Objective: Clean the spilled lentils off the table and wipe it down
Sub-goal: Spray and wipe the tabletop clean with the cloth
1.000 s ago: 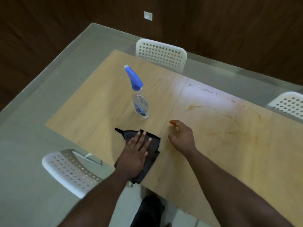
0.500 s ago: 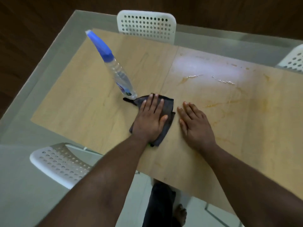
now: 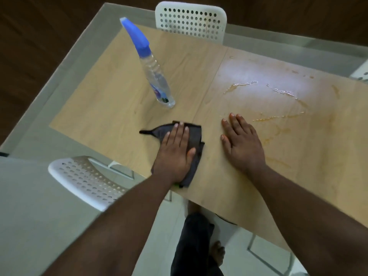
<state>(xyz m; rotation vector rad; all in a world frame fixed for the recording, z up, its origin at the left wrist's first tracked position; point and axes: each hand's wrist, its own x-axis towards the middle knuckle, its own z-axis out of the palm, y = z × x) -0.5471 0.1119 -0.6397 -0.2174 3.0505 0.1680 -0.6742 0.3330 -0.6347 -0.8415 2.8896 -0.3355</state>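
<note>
Head view: left hand (image 3: pixel 176 154) lies flat, fingers straight, pressing the dark cloth (image 3: pixel 194 136) onto the wooden surface (image 3: pixel 99 100). Right hand (image 3: pixel 242 144) rests flat beside it, grip released. Spray bottle (image 3: pixel 157 78) stands behind the cloth. Orange smears (image 3: pixel 278 116) lie right.

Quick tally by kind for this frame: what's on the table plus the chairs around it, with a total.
Spray bottle: 1
Dark cloth, under the left hand: 1
Hands flat on the table, counting the right hand: 2
White perforated chairs: 3 (far side, near left, one partly cut off at right edge)
Total: 7
</note>
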